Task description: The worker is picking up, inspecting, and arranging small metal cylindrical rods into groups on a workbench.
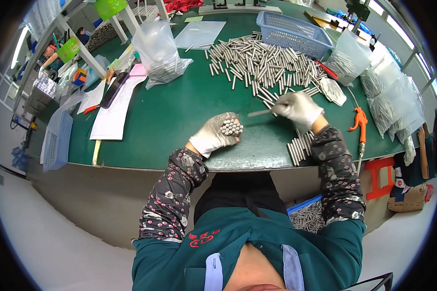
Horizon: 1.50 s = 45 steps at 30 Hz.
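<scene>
My left hand (214,133), in a white glove with bare fingertips, is closed around a bundle of metal pins (231,127), their round ends facing up. To its right, my gloved right hand (298,107) pinches a single metal pin (260,113) that points toward the bundle but stays apart from it. Beyond my right hand spreads a large loose pile of steel pins (262,60) on the green table (165,111). Several more pins (300,147) lie side by side near the table's front edge, below my right hand.
A blue plastic basket (296,35) stands behind the pile. Filled clear bags (395,102) line the right side, near an orange air gun (360,123). At left are a plastic bag (158,53), papers (110,116) and a phone (114,90). A blue bin of pins (307,217) sits below the table.
</scene>
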Each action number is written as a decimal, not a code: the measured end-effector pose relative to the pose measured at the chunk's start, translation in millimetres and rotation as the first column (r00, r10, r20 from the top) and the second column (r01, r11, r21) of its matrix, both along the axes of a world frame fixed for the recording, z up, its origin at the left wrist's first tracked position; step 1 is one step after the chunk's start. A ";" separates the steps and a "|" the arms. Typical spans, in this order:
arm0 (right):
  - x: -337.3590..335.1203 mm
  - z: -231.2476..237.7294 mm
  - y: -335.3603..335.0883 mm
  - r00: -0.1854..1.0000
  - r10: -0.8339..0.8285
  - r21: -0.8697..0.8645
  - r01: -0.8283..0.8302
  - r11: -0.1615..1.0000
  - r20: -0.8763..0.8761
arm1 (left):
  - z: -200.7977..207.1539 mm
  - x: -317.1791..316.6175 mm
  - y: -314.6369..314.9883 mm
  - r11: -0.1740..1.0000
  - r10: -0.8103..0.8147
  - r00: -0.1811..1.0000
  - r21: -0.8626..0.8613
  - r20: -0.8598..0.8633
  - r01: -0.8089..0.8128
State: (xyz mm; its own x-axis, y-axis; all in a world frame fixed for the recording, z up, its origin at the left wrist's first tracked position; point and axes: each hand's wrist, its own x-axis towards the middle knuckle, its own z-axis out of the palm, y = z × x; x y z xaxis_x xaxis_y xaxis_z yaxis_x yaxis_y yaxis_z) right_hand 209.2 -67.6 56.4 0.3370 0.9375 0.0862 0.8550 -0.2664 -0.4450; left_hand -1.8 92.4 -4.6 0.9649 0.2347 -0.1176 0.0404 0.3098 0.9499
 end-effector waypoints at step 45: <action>-29.5 30.6 42.7 0.970 0.177 -0.107 -0.161 0.981 0.167 | 0.6 -4.8 -5.7 0.996 0.029 0.998 0.088 0.063 -0.034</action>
